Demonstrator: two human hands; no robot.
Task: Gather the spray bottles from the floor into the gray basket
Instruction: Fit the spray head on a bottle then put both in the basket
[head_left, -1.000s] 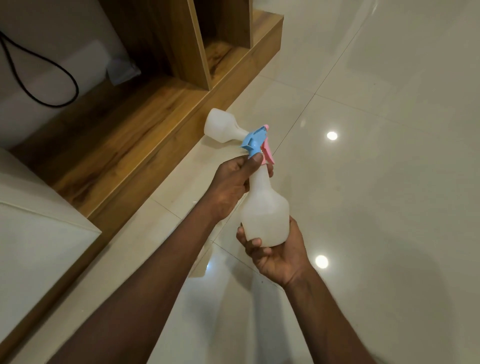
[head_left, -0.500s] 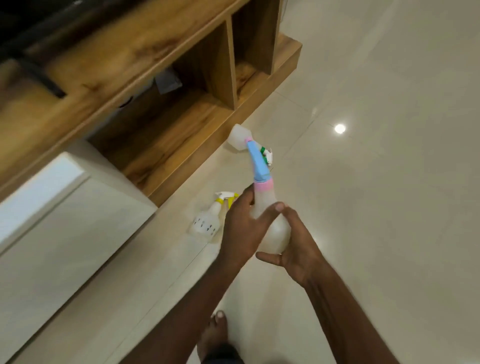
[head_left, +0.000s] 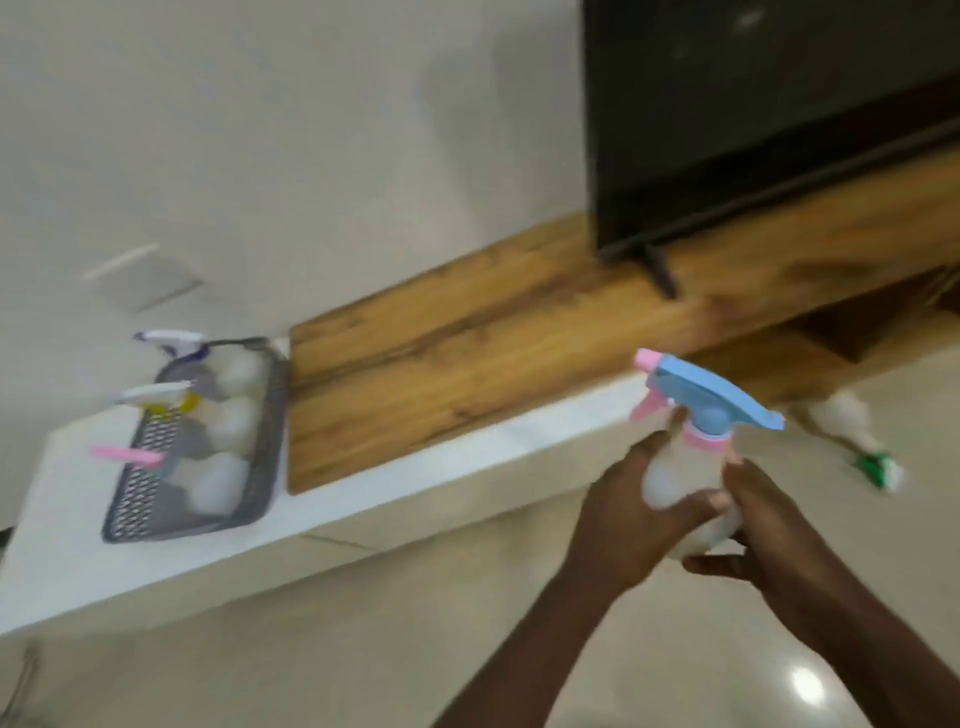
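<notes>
Change: view has swung from floor up to the white ledge; gray basket now visible at its left end.
Held bottle: upright, off the floor, well apart from basket.
Grip: left hand and right hand both wrapped around it.
Basket: three bottles inside.
Outstanding: green-nozzle bottle on floor, right.
Meaning: carry under way.
</notes>
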